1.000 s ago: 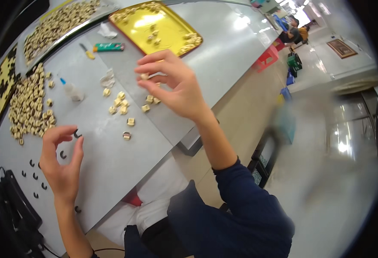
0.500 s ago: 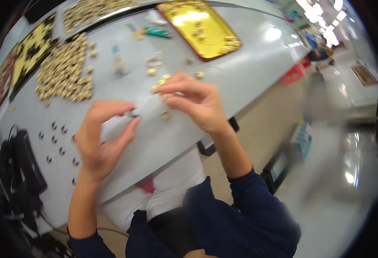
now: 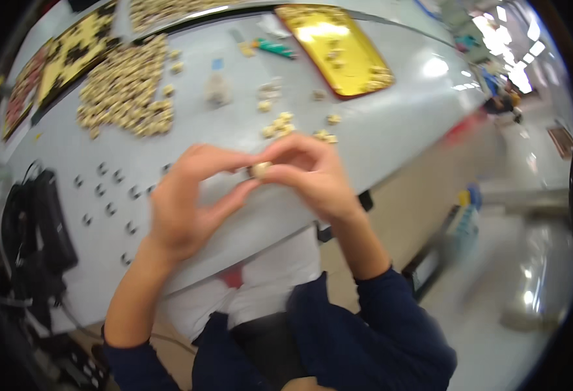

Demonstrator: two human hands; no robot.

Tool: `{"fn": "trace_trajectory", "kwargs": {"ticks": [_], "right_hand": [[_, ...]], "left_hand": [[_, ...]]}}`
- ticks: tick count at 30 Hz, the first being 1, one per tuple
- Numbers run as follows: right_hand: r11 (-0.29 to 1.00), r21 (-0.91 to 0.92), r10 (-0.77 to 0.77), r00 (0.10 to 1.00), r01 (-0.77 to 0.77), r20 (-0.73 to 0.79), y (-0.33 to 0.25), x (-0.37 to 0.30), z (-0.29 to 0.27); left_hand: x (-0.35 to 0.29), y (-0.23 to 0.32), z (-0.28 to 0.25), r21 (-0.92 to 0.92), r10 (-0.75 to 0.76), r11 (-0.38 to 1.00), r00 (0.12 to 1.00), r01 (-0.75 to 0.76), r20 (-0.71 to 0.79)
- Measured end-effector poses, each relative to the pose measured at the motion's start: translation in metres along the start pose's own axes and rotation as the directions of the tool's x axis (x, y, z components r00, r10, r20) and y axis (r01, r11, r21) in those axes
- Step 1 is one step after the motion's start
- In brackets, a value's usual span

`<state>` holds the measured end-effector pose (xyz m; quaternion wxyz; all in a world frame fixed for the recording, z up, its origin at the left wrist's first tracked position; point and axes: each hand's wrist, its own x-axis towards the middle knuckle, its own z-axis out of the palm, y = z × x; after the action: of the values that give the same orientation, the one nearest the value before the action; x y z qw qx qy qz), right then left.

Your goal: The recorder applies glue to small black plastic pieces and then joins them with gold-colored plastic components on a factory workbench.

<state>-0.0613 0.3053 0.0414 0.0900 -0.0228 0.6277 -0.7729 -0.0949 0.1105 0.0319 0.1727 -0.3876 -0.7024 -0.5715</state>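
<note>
The fingertips of both my hands meet above the table. My left hand (image 3: 192, 199) pinches a small dark curved piece (image 3: 250, 172), its thumb and forefinger closed on it. Against that piece, my right hand (image 3: 319, 179) holds a small cream-coloured knob-like part (image 3: 261, 170) between thumb and forefinger. The fingertips partly cover both parts. Just beyond my right hand lies a little cluster of cream parts (image 3: 279, 125), with a couple more (image 3: 326, 137) beside it. Several dark curved pieces (image 3: 110, 208) are spread out left of my left hand.
A big pile of cream parts (image 3: 130, 88) lies far left, near a yellow-and-black tray (image 3: 71, 49). A shiny yellow tray (image 3: 358, 62), a green tube-like tool (image 3: 275, 47) and a small clear bag (image 3: 218, 88) lie at the back. A black device (image 3: 52, 218) with cables stands at left.
My right hand has left the small cluster with a cream part and come to my left hand. The two parts, apart before, are now together. The view has shifted a little.
</note>
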Motion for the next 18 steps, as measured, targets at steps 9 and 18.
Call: {"fn": "trace_trajectory", "kwargs": {"ticks": [9,18], "right_hand": [[0.967,0.240,0.053,0.987,-0.088,0.150,0.005,-0.004,-0.002],[0.915,0.343,0.120,0.954,-0.214,0.276,0.012,-0.005,-0.014]], "left_hand": [[-0.002,0.002,0.000,0.078,0.141,0.986,0.986,-0.148,0.087],[0.003,0.006,0.000,0.113,0.184,0.973,0.970,-0.203,0.162]]}}
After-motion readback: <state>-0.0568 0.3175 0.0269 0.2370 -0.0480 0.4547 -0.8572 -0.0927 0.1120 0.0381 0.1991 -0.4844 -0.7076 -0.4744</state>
